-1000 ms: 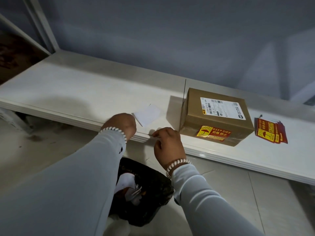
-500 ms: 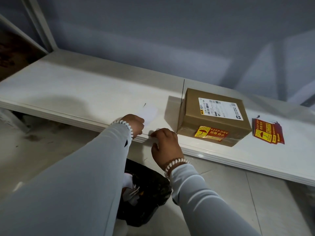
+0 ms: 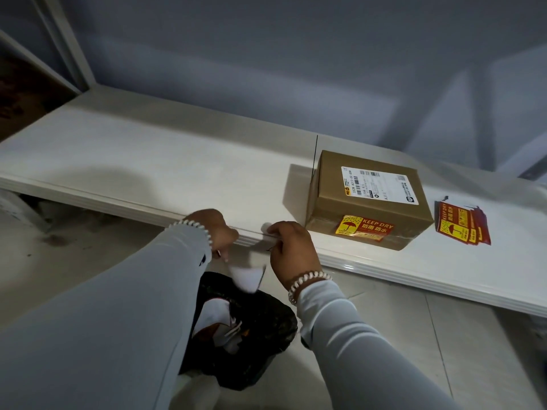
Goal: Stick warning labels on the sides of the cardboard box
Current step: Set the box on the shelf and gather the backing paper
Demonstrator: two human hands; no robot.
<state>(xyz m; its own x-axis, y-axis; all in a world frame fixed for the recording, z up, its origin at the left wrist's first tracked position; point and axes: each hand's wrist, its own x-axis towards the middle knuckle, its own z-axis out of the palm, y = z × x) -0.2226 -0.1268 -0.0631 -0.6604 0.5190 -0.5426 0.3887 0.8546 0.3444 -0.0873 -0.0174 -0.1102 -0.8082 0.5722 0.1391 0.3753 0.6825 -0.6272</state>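
The brown cardboard box (image 3: 331, 184) stands on the white table (image 3: 154, 170), with a white shipping label on top and a yellow-red KEEP DRY label (image 3: 365, 229) on its near side. A stack of red and yellow warning labels (image 3: 461, 223) lies to the box's right. My left hand (image 3: 213, 229) hangs over the table's front edge, fingers pointing down, pinching a corner of a white backing paper (image 3: 248, 278). My right hand (image 3: 291, 250) rests curled against the table edge, just left of the box, and nothing shows in it.
A black bin bag (image 3: 260, 324) with paper scraps in it sits on the tiled floor below my hands. A grey wall runs behind the table. A white frame post (image 3: 59, 39) rises at the far left.
My left hand drew the white backing paper off the table and down over the front edge, above the bin bag. My right hand stayed at the edge.
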